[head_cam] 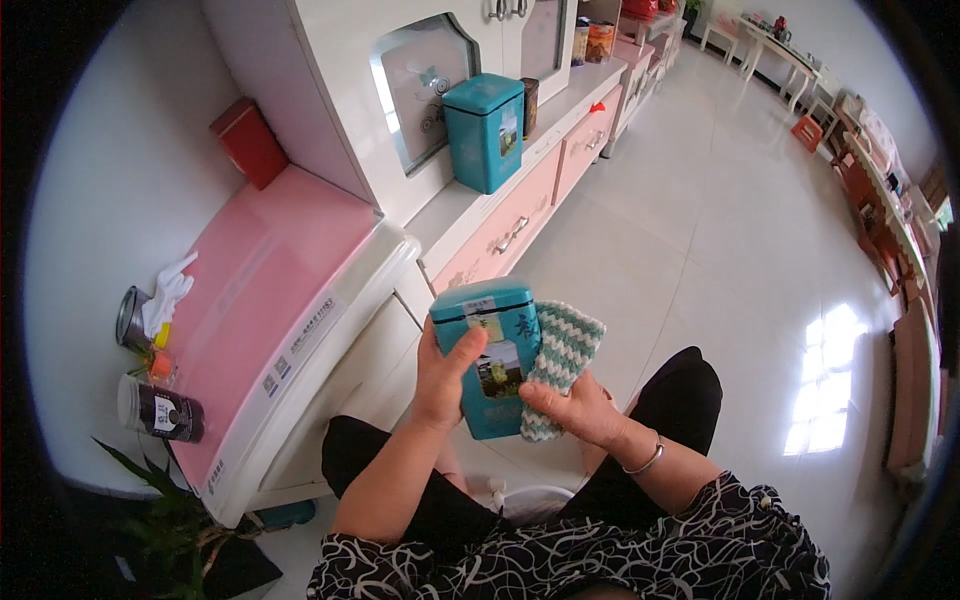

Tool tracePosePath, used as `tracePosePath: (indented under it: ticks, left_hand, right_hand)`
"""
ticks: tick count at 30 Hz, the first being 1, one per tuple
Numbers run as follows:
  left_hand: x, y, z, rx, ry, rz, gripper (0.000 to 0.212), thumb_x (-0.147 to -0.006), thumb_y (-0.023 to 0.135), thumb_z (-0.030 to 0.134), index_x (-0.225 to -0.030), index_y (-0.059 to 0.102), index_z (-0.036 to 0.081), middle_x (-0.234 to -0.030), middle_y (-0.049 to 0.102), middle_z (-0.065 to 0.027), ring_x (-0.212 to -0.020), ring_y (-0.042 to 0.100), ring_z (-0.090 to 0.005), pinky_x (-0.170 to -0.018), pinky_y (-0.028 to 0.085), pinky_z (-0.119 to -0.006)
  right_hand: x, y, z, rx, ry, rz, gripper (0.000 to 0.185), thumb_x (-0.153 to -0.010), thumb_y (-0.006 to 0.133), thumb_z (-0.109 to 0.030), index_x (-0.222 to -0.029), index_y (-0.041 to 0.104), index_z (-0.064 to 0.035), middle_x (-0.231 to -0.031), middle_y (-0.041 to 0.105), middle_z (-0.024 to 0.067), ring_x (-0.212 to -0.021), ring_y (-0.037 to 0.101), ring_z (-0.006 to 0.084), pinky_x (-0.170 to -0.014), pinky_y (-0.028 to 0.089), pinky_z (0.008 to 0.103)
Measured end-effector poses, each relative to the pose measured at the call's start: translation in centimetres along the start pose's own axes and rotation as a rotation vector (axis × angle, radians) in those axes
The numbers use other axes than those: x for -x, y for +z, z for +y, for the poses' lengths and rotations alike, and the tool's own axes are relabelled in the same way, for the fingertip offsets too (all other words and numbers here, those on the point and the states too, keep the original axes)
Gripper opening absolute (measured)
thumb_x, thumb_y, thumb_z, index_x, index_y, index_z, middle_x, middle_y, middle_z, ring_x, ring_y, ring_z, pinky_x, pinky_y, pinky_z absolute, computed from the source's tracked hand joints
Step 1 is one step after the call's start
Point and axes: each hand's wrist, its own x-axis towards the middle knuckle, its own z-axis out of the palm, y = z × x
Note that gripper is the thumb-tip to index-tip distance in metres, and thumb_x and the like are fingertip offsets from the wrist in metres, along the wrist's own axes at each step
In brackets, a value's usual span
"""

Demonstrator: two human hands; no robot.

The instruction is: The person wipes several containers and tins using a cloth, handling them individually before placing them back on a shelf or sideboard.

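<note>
My left hand [444, 375] grips a teal tea tin [491, 409] by its left side, the thumb across its front. A picture label is on the tin's front, and a sticker bridges the seam under its lid. My right hand [581, 409] holds a folded green-and-white striped cloth [564, 345], which rests against the tin's right side. Both are held above my knees. Beyond them, a second teal tin [486, 139] stands upright on the cabinet's ledge, in front of a glass-paned door. A small dark tin [529, 109] is partly hidden behind it.
To my left, a pink-topped cabinet [277, 247] carries a red box [249, 142], a white figurine [171, 292], a metal can [133, 319] and a dark jar [161, 409]. Below is a leafy plant [161, 495]. An orange stool [807, 133] stands on the tiled floor [637, 225].
</note>
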Motion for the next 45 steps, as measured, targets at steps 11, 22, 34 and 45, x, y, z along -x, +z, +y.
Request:
tracePosePath:
  ticks: [11,22,34,45]
  left_hand:
    - [0.1,0.9,-3.1,-0.064,0.044,-0.031,0.059,-0.079,0.058,0.037,-0.119,0.031,0.004,-0.106,0.049,-0.0071,-0.094,0.048,-0.0145,-0.082,0.040,-0.026]
    - [0.5,-0.1,-3.8,-0.161,-0.101,-0.144,0.044,-0.084,0.052,0.036,-0.111,0.041,0.003,-0.100,0.053,-0.0057,-0.089,0.049,-0.0130,-0.077,0.041,-0.024]
    - [1.5,1.2,-2.8,-0.257,0.109,-0.220,0.098,-0.070,0.070,0.024,-0.132,-0.004,0.006,-0.124,0.031,-0.0152,-0.112,0.037,-0.0245,-0.091,0.034,-0.034]
    - [2.2,0.9,-0.6,0.063,0.001,-0.055,0.076,-0.070,0.069,0.021,-0.126,0.020,0.009,-0.113,0.043,-0.0139,-0.096,0.050,-0.0241,-0.079,0.045,-0.036]
  right_hand:
    - [-0.6,0.5,-1.6,0.013,-0.204,0.217,0.045,-0.069,0.064,-0.013,-0.107,0.043,0.0008,-0.096,0.053,0.0057,-0.087,0.051,0.0125,-0.074,0.044,0.0268]
    - [-0.5,-0.3,-3.1,-0.127,-0.123,0.209,0.047,-0.070,0.069,-0.024,-0.102,0.046,0.0021,-0.091,0.055,0.0057,-0.082,0.052,0.0131,-0.071,0.045,0.0275]
    - [1.1,1.6,-1.3,-0.079,-0.128,0.271,0.034,-0.087,0.048,-0.026,-0.108,0.044,-0.0004,-0.098,0.048,0.0030,-0.090,0.044,0.0113,-0.077,0.039,0.0259]
    - [1.2,1.2,-0.3,0.171,-0.100,0.395,0.046,-0.086,0.044,-0.043,-0.112,0.044,-0.0059,-0.101,0.051,0.0038,-0.089,0.049,0.0128,-0.076,0.041,0.0269]
